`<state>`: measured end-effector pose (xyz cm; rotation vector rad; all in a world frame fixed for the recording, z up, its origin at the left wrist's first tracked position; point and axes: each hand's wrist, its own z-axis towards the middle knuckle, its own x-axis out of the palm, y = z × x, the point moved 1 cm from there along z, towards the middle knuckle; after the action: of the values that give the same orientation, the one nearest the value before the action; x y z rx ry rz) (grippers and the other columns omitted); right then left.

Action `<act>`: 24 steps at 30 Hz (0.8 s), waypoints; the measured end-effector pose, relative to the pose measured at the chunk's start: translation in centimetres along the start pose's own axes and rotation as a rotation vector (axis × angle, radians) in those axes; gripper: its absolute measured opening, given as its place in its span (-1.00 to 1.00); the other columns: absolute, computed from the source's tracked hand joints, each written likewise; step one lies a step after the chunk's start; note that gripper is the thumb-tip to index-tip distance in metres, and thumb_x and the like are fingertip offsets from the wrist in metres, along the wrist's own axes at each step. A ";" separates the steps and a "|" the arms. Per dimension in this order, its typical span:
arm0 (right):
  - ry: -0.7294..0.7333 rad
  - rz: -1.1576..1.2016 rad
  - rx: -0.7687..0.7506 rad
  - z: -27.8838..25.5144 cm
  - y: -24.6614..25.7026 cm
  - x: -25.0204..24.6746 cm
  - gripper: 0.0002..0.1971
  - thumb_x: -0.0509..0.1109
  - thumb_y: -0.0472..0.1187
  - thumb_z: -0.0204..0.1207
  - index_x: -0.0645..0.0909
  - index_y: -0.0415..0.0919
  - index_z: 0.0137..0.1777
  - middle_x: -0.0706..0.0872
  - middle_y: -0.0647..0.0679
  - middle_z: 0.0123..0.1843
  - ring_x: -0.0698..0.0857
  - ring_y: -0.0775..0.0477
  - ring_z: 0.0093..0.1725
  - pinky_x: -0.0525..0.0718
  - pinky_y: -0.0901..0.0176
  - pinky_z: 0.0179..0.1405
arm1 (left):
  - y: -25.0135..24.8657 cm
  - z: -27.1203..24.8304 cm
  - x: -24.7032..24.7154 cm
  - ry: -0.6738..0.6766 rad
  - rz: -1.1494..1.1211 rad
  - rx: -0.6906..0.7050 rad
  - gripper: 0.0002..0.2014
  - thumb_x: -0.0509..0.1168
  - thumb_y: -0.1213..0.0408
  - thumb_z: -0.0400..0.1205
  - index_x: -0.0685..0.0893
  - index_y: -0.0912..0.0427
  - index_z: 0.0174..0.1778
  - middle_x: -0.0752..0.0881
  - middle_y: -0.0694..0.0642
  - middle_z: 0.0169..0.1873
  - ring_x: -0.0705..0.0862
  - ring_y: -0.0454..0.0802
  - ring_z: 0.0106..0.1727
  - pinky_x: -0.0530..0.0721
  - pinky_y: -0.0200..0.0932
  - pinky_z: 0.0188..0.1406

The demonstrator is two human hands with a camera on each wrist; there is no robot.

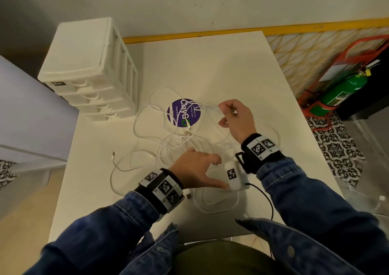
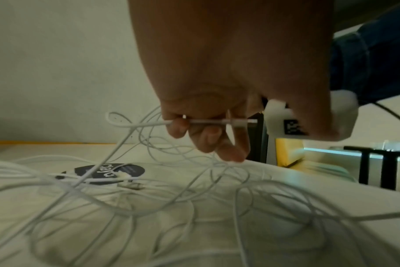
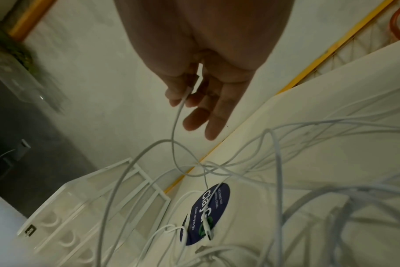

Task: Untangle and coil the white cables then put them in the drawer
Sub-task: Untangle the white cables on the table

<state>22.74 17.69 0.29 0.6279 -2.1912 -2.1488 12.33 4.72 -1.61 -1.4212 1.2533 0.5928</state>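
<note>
Both hands are pinching cable ends: left hand [image 1: 196, 165] apparently a plug, right hand [image 1: 235, 117] lifting tangled cables [image 1: 168, 135].

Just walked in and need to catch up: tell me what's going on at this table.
A person is untangling white cables heaped on a white table. The right hand lifts one cable by its connector end; the left hand pinches another connector low over the pile. Nothing is coiled yet, and the drawer unit at the far left stands closed.
</note>
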 end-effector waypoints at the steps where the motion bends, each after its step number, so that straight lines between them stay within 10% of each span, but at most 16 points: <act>1: -0.001 -0.016 -0.012 -0.1 0.1 -0.2 -0.90 0.27 -0.23 0.60 0.61 -0.17 -0.08 0.60 0.08 -0.31 0.62 0.10 -0.52 0.72 0.06 -0.27 | 0.6 0.1 0.4 0.032 0.072 -0.008 -0.35 0.24 -0.39 0.45 0.52 0.00 0.31 0.68 -0.08 -0.03 0.64 -0.04 0.04 0.25 -0.13 0.02; 6: -0.027 0.052 -0.012 -0.1 -0.1 -2.4 -0.84 0.26 -0.23 0.61 0.68 -0.20 0.01 0.57 -0.01 -0.43 0.53 0.07 -0.51 0.77 0.05 -0.26 | 5.3 -1.1 2.3 0.121 0.202 -0.145 -0.54 0.29 -0.05 0.59 0.51 0.01 0.38 0.64 -0.04 0.29 0.58 0.00 0.31 0.26 -0.08 0.28; 13: -0.326 0.355 0.019 0.6 0.1 -7.2 -0.91 0.38 -0.25 0.54 0.72 -0.16 -0.08 0.63 -0.06 -0.31 0.60 0.11 -0.41 0.76 0.20 -0.19 | 8.2 -2.3 2.4 -0.024 0.126 -0.264 -0.66 0.26 0.18 0.58 0.59 -0.01 0.29 0.67 -0.10 0.28 0.60 -0.07 0.29 0.27 -0.15 0.07; 18: -0.387 0.380 0.029 0.5 -1.1 -9.6 -0.83 0.49 -0.36 0.41 0.59 -0.09 -0.14 0.58 -0.04 -0.22 0.65 0.05 -0.27 0.70 0.31 -0.23 | 9.6 -3.4 0.3 -0.052 -0.070 -0.410 -0.44 0.43 -0.10 0.47 0.50 -0.08 0.37 0.76 0.02 0.06 0.71 0.02 0.04 0.43 -0.11 0.18; 24: -0.599 0.285 0.058 -0.3 -3.7 -11.7 -0.77 0.41 -0.39 0.43 0.54 -0.11 0.02 0.59 0.01 -0.22 0.63 0.17 -0.32 0.67 0.36 -0.32 | 12.4 -4.9 -2.1 -0.210 -0.224 -0.552 -0.40 0.46 0.10 0.52 0.42 0.02 0.47 0.66 0.07 -0.18 0.67 0.09 -0.09 0.50 -0.16 -0.01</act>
<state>34.59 20.83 -0.08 -0.3719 -2.4039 -2.3239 -0.97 2.92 -3.24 -1.8654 0.7759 0.9518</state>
